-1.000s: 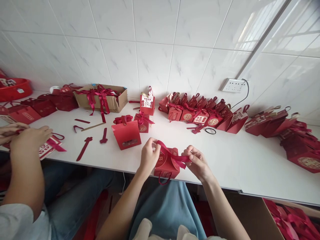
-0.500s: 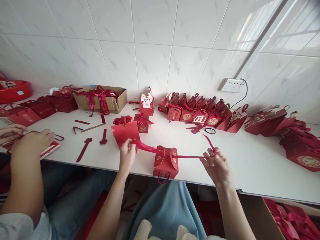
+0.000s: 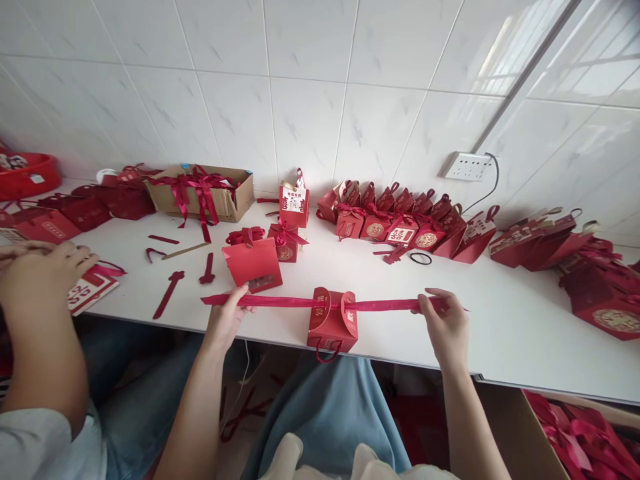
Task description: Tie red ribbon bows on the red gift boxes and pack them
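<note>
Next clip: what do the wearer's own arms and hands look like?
Both are bare: the left hand and right hand wear no gloves, and no ring, watch or bracelet shows. The forearms are uncovered down to the frame edge; no sleeve is in view.

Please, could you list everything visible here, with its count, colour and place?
ribbon: one, red, stretched through the small box top
small box: one, red, table's front edge
windowed box: one, red, behind the ribbon's left end
gift boxes: many, red, row along the wall
cardboard box: one, brown, back left, holding red ribbons
ring: one, black, before that row
socket: one, white, wall
table: one, white
co-worker's hand: one, far left
left hand: one, pinching the ribbon's left part
right hand: one, pinching its right part
</note>
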### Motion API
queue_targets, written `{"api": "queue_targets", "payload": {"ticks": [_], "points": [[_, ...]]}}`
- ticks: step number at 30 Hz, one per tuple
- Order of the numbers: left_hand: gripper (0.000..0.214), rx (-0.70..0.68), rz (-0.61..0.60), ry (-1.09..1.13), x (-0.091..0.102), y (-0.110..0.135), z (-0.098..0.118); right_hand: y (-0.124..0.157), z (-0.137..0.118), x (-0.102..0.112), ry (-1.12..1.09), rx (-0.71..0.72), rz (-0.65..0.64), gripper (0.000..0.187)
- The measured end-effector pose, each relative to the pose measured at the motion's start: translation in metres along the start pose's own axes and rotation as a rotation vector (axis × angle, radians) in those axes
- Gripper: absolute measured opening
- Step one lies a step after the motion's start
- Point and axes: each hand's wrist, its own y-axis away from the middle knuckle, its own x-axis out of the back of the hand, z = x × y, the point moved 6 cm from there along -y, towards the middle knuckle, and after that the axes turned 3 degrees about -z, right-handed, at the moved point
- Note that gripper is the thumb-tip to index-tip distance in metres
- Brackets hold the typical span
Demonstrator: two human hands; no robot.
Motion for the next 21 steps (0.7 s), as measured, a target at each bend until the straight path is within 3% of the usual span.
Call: {"api": "queue_targets", "payload": {"ticks": [5,10,14,17,21], "points": [[0.014,0.052,-0.177,0.189,-0.012,0.000,0.002,-0.007,-0.008,0.001,-0.288,-0.001,0.038,0.051],[0.019,0.098,-0.310,0.420,-0.038,0.003,0.010,-0.013,-0.010,-0.004,-0.626,-0.142,0.041,0.070],[0.021,0.135,-0.411,0.633,-0.065,0.007,0.019,-0.018,-0.013,-0.015,-0.865,-0.225,0.037,0.064],[0.031,0.161,-0.500,0.745,-0.082,0.011,0.027,-0.018,-0.019,-0.024,-0.925,-0.235,0.033,0.059],[0.039,0.110,-0.598,0.755,-0.097,0.015,0.038,-0.014,-0.036,-0.042,-0.975,-0.182,-0.091,0.052]]}}
